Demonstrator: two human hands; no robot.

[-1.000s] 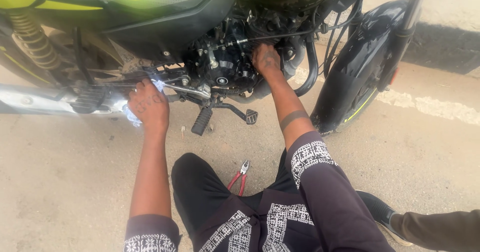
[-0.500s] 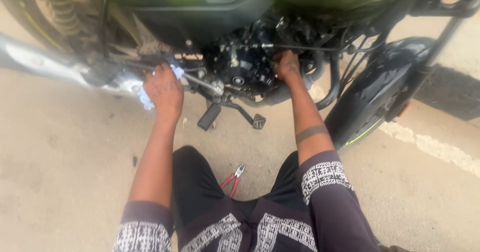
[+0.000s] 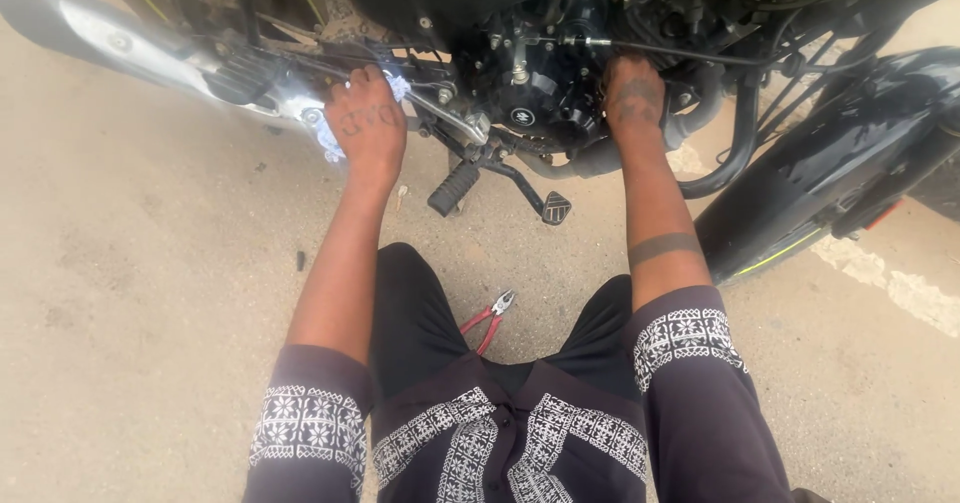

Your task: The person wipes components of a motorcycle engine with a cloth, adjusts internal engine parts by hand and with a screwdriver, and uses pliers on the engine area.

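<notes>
item: motorcycle engine (image 3: 545, 93), black, low on the frame, directly ahead of the crouching person; the work in hand sits here, at the lower engine casing.

left hand (image 3: 368, 123): closed in a fist around a pale blue-white cloth (image 3: 398, 87), pressed against the chrome metalwork just where the exhaust pipe (image 3: 90, 33) meets the engine's underside. fingers curled, not spread.

right hand (image 3: 634, 98): laid against the right side of the engine casing, fingers reaching inward behind it; whether they pinch a part or only brace cannot be told.

nearby: folding footpeg (image 3: 455, 188) and brake pedal (image 3: 556, 207) hang just below the engine, between the two arms. red-handled pliers (image 3: 488, 318) lie on the concrete ground (image 3: 140, 293) by the knees, untouched. front mudguard (image 3: 850, 163) to the right.

step, as judged: wiping or steadying at the casing, left hand working, right hand bracing.

next move, as judged: calls for a firm grip on the cloth and care around the protruding pedal and cables.
</notes>
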